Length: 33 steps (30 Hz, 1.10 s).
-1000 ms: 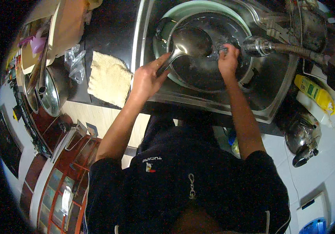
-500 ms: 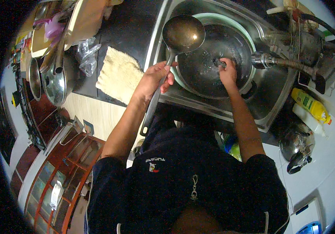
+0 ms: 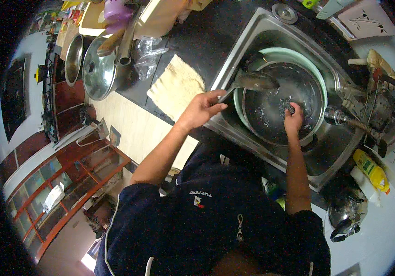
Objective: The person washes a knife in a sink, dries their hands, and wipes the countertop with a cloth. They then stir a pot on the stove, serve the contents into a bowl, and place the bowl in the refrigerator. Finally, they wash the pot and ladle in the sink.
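Note:
My left hand (image 3: 203, 109) is closed round the handle of a large metal ladle (image 3: 258, 82). The ladle's bowl, smeared by motion, hangs tilted over the left side of a dark wok-like pan (image 3: 304, 87) with some water in it. That pan sits inside a pale green basin (image 3: 316, 67) in the steel sink (image 3: 226, 64). Inside the pan, my right hand (image 3: 294, 121) pinches a grey wire-like scourer (image 3: 286, 106). Beside the right hand hangs the metal spout of the tap (image 3: 334, 115).
A cream cloth (image 3: 177, 87) and a crumpled plastic bag (image 3: 149, 57) lie on the dark counter. Further left are a glass lid (image 3: 98, 69) and a steel bowl (image 3: 73, 60). A yellow bottle (image 3: 371, 170) and a kettle (image 3: 347, 211) stand right of the sink.
The whole view has shifted, putting the sink lower and further right. The ladle's bowl has swung rightward and down over the pan, tipping sideways. My right hand still holds the scourer.

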Motion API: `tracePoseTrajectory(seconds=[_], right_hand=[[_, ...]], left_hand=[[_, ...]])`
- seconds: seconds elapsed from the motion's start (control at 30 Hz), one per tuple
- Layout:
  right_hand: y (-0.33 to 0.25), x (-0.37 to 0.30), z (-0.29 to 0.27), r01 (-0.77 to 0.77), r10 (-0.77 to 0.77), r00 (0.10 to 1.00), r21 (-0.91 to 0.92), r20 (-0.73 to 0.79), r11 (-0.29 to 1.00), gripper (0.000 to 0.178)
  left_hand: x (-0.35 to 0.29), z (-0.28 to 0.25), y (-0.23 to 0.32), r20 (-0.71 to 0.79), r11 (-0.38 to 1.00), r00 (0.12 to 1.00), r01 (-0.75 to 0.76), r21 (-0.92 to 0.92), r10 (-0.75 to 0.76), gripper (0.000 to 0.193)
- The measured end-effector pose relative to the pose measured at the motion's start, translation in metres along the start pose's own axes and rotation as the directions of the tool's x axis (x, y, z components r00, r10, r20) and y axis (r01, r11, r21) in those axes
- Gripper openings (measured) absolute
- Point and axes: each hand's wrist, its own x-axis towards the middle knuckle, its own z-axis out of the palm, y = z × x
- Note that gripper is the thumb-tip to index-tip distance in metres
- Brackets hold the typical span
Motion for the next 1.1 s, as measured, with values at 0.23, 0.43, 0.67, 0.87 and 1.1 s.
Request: tracePoseTrajectory(seconds=[0.23,0.43,0.67,0.87,1.1], right_hand=[[0.001,-0.007,0.010,-0.047,0.048,0.999,0.187,-0.001,0.981,0.034],[0.030,-0.005,0.032,-0.026,0.031,0.999,0.296,-0.012,0.955,0.034],[0.026,-0.002,0.032,0.028,-0.014,0.999,0.281,-0.052,0.959,0.034],[-0.005,-0.012,0.014,0.023,-0.022,0.998,-0.019,0.064,1.000,0.050],[-0.012,-0.014,0.028,0.103,-0.053,0.960,-0.172,0.273,0.980,0.053]], left_hand=[[-0.016,-0.029,-0.038,-0.054,0.989,0.995,0.073,-0.125,-0.081,0.035],[0.017,-0.053,-0.036,-0.417,0.999,0.908,-0.023,0.049,0.041,0.038],[0.085,-0.078,-0.058,-0.437,0.923,0.834,-0.201,0.329,0.338,0.038],[0.096,-0.073,-0.046,-0.309,0.557,0.640,-0.227,0.799,0.704,0.038],[0.122,0.063,-0.040,-0.184,0.991,0.979,0.072,-0.113,-0.092,0.039]])
